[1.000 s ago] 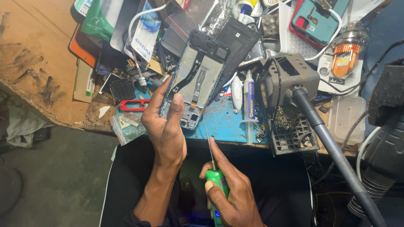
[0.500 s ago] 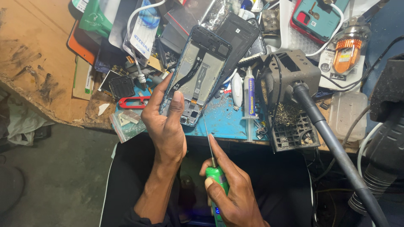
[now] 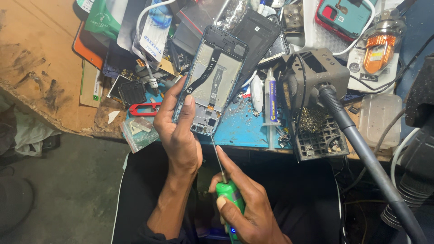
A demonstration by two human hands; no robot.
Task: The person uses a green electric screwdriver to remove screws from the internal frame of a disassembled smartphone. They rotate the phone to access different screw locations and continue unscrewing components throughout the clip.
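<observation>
My left hand point(image 3: 178, 131) grips an opened phone frame point(image 3: 212, 79) by its lower left edge, holding it tilted over the blue mat point(image 3: 242, 129). The frame's inside shows a black flex cable and grey metal plates. My right hand point(image 3: 246, 208) holds a green-handled screwdriver point(image 3: 226, 180) low near my lap. Its thin metal shaft points up toward the phone's bottom edge and ends just below it.
A syringe of paste point(image 3: 271, 101), a grey holder point(image 3: 316, 77) with a thick hose point(image 3: 361, 149), a black grid tray point(image 3: 318, 140), red tweezers point(image 3: 143, 109), a small plastic bag point(image 3: 138, 131), other phones and cables crowd the bench. A worn wooden board point(image 3: 40, 58) lies left.
The phone frame and my left hand shifted slightly with the view. My right hand with the screwdriver stays low, its tip still just under the phone's bottom edge.
</observation>
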